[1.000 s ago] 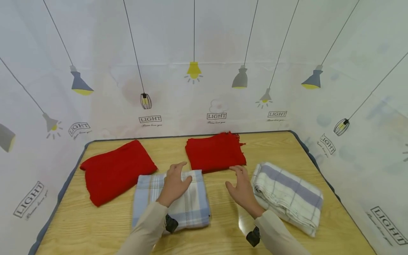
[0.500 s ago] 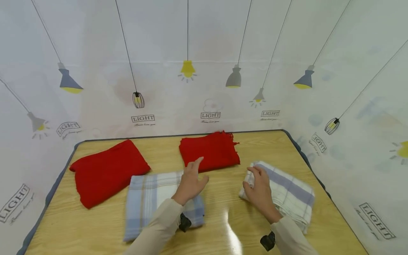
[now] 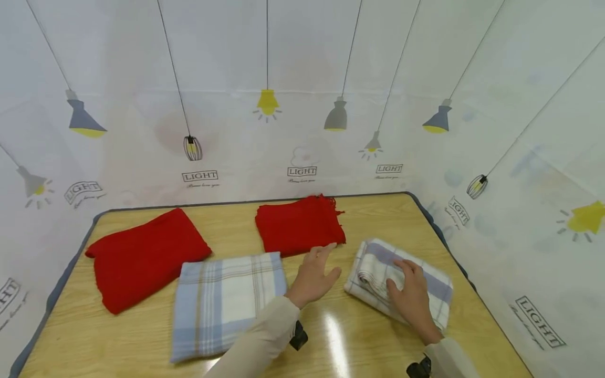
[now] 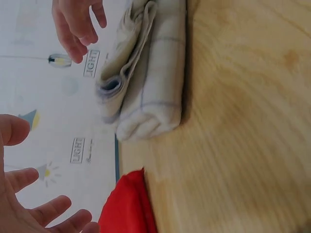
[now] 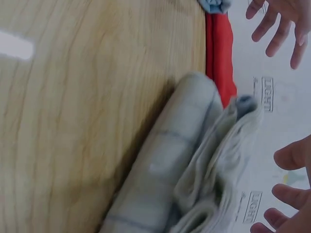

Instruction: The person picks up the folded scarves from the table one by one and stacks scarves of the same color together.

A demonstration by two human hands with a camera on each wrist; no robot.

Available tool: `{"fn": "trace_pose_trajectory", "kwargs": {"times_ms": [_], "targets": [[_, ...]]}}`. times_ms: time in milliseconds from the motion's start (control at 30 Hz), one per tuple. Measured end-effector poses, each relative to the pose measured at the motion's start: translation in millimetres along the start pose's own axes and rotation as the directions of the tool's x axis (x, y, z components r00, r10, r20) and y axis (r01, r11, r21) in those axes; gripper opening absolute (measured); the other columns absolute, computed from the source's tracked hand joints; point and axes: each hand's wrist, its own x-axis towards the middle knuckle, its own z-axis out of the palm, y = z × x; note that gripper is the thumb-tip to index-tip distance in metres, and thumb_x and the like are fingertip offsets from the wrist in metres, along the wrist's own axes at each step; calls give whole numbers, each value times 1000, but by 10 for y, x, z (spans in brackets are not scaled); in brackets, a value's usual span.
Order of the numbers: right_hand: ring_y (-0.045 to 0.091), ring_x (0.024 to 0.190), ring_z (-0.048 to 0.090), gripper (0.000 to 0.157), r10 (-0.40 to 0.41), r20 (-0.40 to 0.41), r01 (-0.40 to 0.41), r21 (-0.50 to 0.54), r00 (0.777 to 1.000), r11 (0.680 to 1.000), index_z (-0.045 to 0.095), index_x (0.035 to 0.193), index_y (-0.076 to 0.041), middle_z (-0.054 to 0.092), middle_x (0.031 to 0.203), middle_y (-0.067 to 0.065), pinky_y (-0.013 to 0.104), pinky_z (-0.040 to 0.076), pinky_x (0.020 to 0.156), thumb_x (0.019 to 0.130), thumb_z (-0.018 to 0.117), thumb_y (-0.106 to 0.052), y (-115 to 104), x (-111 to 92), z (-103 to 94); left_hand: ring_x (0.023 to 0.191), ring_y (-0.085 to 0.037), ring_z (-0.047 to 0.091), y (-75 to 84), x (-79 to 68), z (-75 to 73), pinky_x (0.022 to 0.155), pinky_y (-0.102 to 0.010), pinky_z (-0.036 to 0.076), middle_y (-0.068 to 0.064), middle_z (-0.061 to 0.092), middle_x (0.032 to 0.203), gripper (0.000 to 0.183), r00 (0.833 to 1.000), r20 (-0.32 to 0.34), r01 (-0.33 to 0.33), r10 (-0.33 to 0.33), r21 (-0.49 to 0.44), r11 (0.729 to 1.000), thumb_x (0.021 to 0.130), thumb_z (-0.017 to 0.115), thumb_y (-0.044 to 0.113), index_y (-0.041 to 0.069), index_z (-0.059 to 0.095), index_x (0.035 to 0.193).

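Note:
On the right of the table [image 3: 118, 341] lies a folded white cloth [image 3: 436, 287] with a purple stripe and thin check lines. My right hand [image 3: 412, 295] hovers over it, fingers spread and apart from it in the right wrist view. To the left of that cloth, my left hand [image 3: 313, 277] is above the wood, holding nothing, with its fingers loosely extended. The wrist views show the white cloth's rolled, layered edge [image 5: 167, 145] facing the near side. A folded blue-and-white plaid cloth [image 3: 227, 302] lies left of my left hand, partly behind the sleeve.
A folded red cloth [image 3: 146, 257] lies at the back left. Another red cloth [image 3: 298, 223], with a fringed right edge, lies at the back middle. Pale walls printed with lamps [image 3: 302, 121] enclose the table's back and sides.
Both hands have moved right, the left away from above the plaid cloth, the right to over the white cloth. The head view has shifted right. The cloths stay put on the table.

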Motion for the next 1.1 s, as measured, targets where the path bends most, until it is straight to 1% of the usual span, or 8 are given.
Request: {"fn": "trace_pose_trajectory", "kwargs": {"times_ms": [100,300,500,633,733,933,1033,1100], "targets": [[50,121,35,44,68,24,-68,6,997,998,46,131,8,31,137,32,62,38,89,91,56,-6,130,-37,-74,131,-34,37,43,42,160,101,-60,32,-9,37,144,56,1000,11,-21,21,-5,1000,96,50,36,27,32,148],[51,125,34,48,199,66,-200,5,978,980,40,138,5,23,144,32,64,37,92,95,50,-14,398,-89,-243,127,-33,41,182,156,416,97,-55,36,-9,39,142,55,997,30,-78,77,15,997,96,50,34,20,36,147],[54,126,32,51,216,47,-215,-28,975,976,39,137,9,19,146,35,67,34,93,96,51,-19,664,-139,-351,123,-33,45,233,259,665,89,-50,40,-11,42,140,54,992,26,-124,123,37,992,96,50,41,16,43,143],[55,129,27,54,219,34,-218,-31,975,975,40,136,9,19,147,35,67,30,97,96,53,-24,802,-161,-358,123,-35,45,231,319,818,82,-49,42,-15,45,138,52,986,-34,-161,164,89,983,95,51,42,13,49,138],[55,131,25,55,240,34,-239,-40,970,970,40,136,8,18,148,34,67,28,99,96,53,-28,904,-192,-342,125,-35,45,205,352,921,80,-49,43,-15,46,139,50,985,-67,-146,157,136,980,94,54,42,12,52,134],[57,131,23,55,294,31,-292,-60,955,955,41,136,4,18,148,36,70,27,98,95,54,-29,1094,-281,-379,122,-28,46,170,448,1084,81,-43,42,-8,46,136,48,990,-77,-99,116,193,976,94,55,42,14,52,133],[57,133,20,56,315,35,-315,-12,948,949,41,137,2,16,148,37,70,26,99,94,56,-31,1158,-288,-391,120,-27,47,148,514,1106,80,-42,43,-6,48,132,44,992,-86,-79,96,180,980,94,55,40,17,54,132],[56,136,17,59,336,50,-339,67,941,938,39,140,1,12,150,36,69,25,102,95,56,-32,1196,-287,-384,118,-27,47,121,553,1113,80,-42,44,-5,48,131,42,991,-94,-75,92,164,984,94,57,37,18,55,131]]}}
